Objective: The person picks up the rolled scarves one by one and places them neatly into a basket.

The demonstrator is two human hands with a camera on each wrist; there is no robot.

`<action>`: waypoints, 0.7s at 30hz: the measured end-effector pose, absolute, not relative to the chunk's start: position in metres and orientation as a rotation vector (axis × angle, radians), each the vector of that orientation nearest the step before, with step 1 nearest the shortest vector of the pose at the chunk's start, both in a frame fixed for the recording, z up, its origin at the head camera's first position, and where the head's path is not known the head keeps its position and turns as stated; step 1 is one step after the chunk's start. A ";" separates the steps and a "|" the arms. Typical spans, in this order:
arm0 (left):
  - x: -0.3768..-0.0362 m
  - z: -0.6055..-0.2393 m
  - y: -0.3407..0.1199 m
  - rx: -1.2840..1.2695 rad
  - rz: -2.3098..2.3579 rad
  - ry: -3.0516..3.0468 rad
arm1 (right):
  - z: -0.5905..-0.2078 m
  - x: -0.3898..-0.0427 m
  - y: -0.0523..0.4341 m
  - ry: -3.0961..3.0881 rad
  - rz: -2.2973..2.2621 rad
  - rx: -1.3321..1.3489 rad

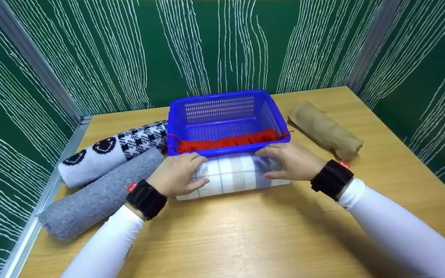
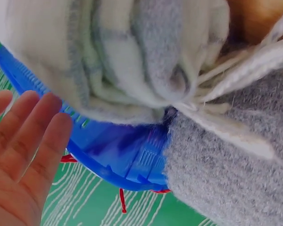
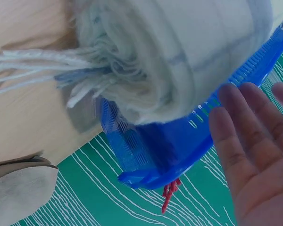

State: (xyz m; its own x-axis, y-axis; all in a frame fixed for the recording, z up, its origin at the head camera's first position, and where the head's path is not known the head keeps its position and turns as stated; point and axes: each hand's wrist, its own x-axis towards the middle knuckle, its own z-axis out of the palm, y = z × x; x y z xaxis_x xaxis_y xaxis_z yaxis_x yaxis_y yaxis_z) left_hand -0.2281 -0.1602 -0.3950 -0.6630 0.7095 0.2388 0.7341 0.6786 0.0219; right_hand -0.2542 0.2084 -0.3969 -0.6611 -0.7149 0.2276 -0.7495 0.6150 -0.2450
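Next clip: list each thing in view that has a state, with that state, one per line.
white checked scarf: rolled, lying on the table against the basket's front, a hand at each end
left hand: open, resting on the roll
right hand: open, resting on the roll
blue basket: upright, holding a red scarf
grey scarf: rolled
black-and-white scarf: rolled
tan scarf: rolled

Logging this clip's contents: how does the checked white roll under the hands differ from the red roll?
The checked white roll lies on the table before the blue basket; the red roll lies inside it. Both hands, left hand and right hand, rest on the white one; none touches the red. Both are rolled cloth.
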 end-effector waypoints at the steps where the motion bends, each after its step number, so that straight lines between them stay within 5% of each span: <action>1: -0.228 -0.395 -0.160 -1.170 -0.167 -2.697 | -0.398 -0.254 0.208 -2.721 0.490 1.247; 21: -0.234 -0.410 -0.154 -1.128 -0.127 -2.972 | -0.424 -0.254 0.202 -2.806 0.332 1.236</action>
